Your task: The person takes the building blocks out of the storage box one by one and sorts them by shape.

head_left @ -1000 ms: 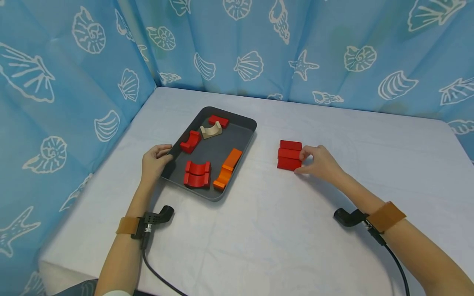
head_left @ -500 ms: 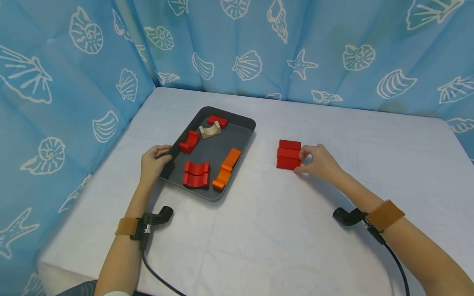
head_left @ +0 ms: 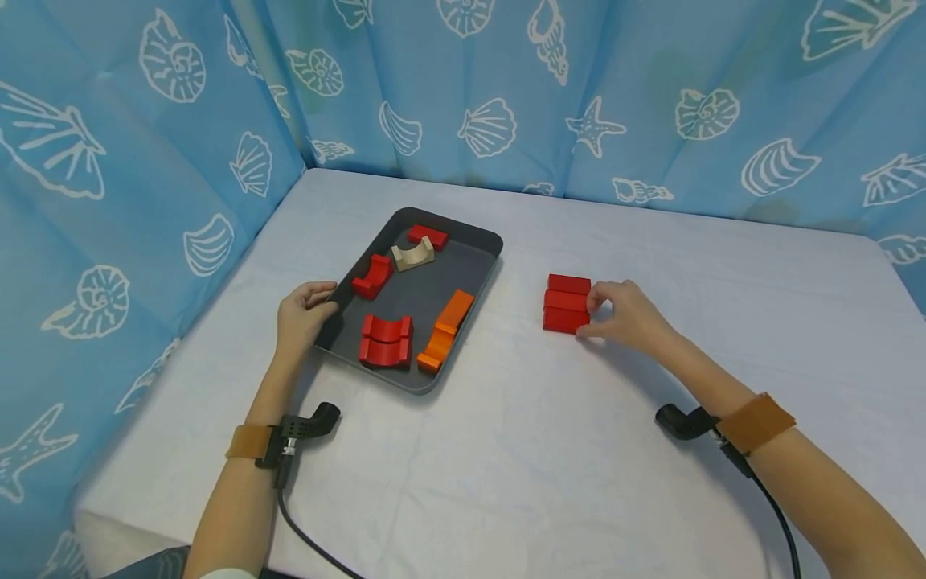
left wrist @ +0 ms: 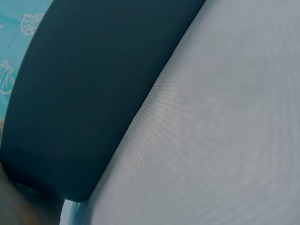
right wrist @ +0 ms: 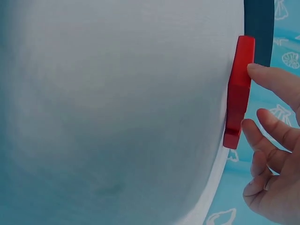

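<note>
Two hands: both rest on the white table (head_left: pixel 506 450), well apart, one at each cluster of blocks.
Right hand (head_left: pixel 628 315): fingers loosely curled, the fingertips (right wrist: pixel 262 75) touching the right edge of the red blocks (head_left: pixel 567 302); whether it pinches them or only touches, I cannot tell.
Red blocks: three flat pieces lying side by side, touching, on the bare table to the right of the tray.
Left hand (head_left: pixel 302 314): set against the near left corner of the dark tray (head_left: pixel 405 378), fingers bent over its rim and the thumb along its edge, gripping it.
Dark tray: sits left of centre on the table, slightly turned.
Inside the tray: two red arch blocks (head_left: pixel 385 340) pressed together at the front, an orange block (head_left: pixel 444 330) just beside them, another red arch (head_left: pixel 372 276), a pale arch (head_left: pixel 413 256) and a small red block (head_left: pixel 428 236) towards the back.
Backdrop: blue curtain (head_left: pixel 651 88) printed with white shells.
</note>
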`<state>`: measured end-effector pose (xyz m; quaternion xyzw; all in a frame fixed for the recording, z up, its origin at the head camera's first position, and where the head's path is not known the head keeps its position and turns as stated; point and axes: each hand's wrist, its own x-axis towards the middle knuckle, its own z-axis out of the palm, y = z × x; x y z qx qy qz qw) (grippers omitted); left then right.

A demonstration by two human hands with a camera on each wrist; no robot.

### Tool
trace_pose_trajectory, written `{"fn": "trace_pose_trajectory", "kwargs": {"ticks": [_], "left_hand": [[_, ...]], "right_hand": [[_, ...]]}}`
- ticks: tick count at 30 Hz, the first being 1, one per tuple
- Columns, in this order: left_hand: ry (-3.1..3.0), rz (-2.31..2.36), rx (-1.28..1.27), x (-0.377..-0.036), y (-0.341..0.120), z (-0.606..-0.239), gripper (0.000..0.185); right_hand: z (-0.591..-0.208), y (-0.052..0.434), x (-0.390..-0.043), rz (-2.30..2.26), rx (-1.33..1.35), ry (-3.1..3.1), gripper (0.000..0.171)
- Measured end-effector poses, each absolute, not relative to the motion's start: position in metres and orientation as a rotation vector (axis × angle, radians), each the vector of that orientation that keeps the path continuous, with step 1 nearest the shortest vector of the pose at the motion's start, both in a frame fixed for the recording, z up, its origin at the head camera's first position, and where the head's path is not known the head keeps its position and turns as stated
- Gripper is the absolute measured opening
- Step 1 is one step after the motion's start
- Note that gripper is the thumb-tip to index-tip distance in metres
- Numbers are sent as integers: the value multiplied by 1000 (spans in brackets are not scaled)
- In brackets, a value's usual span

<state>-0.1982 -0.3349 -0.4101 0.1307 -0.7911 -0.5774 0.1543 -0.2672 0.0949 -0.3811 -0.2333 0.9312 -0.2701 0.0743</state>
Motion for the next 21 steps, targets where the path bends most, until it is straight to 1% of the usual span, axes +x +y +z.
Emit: {"fn": "trace_pose_trajectory", "kwargs": {"ticks": [6,13,16,21], "left_hand": [[-2265,-1655,389,-198,-334,-409,31],[-2251,-1698,393,-196,-333,-404,32],[-2248,-1715,401,-191,-327,-393,31],[-2265,-1708,417,-184,-318,-379,31]], "right_hand": [[-375,95,-271,-833,-696,2801,30],[-361,91,-281,-913,-700,2852,41],[-359,86,-284,-1000,-678,2870,41],[-355,71,-290,-1268,-623,2873,39]]}}
